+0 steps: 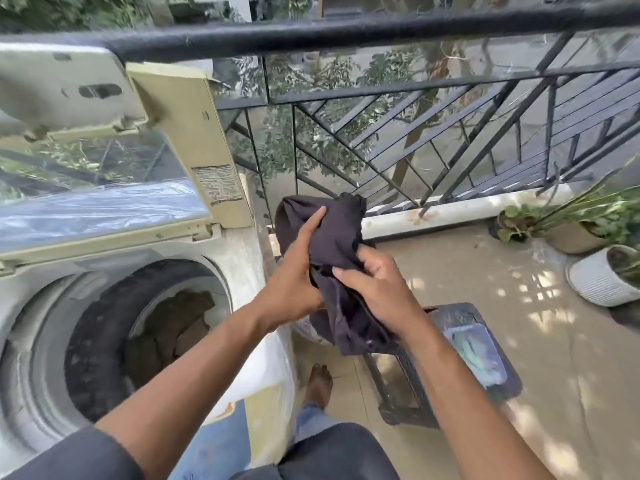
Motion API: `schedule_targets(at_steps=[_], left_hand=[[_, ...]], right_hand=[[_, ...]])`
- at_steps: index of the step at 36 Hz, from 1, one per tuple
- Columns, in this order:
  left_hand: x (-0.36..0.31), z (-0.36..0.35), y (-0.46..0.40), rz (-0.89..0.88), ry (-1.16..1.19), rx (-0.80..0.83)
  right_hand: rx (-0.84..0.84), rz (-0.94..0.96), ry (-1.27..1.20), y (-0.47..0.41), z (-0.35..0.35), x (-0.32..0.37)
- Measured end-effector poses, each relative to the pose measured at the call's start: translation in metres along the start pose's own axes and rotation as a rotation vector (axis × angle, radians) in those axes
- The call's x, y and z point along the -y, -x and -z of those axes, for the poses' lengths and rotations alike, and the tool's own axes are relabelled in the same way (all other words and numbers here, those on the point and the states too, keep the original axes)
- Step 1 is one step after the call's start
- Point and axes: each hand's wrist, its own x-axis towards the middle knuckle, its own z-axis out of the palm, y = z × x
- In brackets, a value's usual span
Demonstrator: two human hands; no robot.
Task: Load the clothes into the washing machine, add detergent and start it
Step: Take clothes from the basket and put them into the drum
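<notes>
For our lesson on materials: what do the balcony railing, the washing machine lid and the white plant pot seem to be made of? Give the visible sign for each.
Balcony railing: probably painted black metal; thin straight bars, matt coat.
Washing machine lid: yellowed plastic frame, moulded; its see-through panel, glass or clear plastic, reflects foliage.
White plant pot: likely ceramic or plastic; ribbed, matt wall.

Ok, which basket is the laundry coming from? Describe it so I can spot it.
Start at the open top-loading washing machine on the left, then look right to the balcony floor beside it. The dark plastic laundry basket stands there, below the hands holding a dark garment. Unlike the round plant pots by the railing, it is rectangular, with clothes inside.
</notes>
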Motion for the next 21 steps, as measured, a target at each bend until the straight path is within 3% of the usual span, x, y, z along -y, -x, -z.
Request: schedule_targets(at_steps=[3,5,10,12,14,18,21], left_hand=[[0.005,-0.001,-0.005,0.025,-0.035,-0.237],[0.009,0.0,-0.009,0.057,-0.003,-0.287],[0.014,0.011,-0.015,0.132,0.144,-0.303],[0.009,0.018,-0.015,0.152,0.234,-0.297],[0.003,0.026,-0.015,0.155,0.337,-0.302],[-0.022,0.037,-0.015,0.051,0.501,-0.261],[-0.04,0.043,-0.014,-0.03,0.551,-0.19]], right_hand=[[0.118,0.04,0.085,0.008,0.004,0.003],[0.106,0.074,0.082,0.013,0.009,0.009],[-0.457,0.04,0.08,-0.003,0.043,-0.011],[-0.548,-0.029,0.158,-0.011,0.065,-0.034],[-0.461,-0.136,0.288,-0.017,0.083,-0.065],[-0.093,-0.366,0.468,-0.022,0.094,-0.118],[0.045,-0.441,0.448,-0.024,0.076,-0.126]])
